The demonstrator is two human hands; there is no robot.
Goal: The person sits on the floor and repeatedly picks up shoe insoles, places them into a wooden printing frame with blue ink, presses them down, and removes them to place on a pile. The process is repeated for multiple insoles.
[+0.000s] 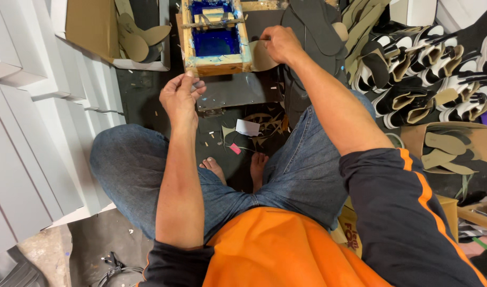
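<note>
Right hand [279, 43] is out at the right edge of the wooden screen-printing frame [214, 37], fingers curled in a pinch on the tan insole piece [262, 55] that pokes out from under it. Left hand [181, 96] hovers just short of the frame's near corner, fingertips bunched loosely; whether its grip holds anything I cannot tell. The blue-inked mesh [216, 37] sits inside the frame, over a dark metal worktop [238, 90]. The insole likely wants a flat, straight slide so it doesn't smear, with the left hand steadying the frame. It's tight: white boxes [36, 106] crowd the left, stacked shoe uppers [429, 74] the right, and the person's knees hem in the near side. The freest room is just over the worktop's front.
</note>
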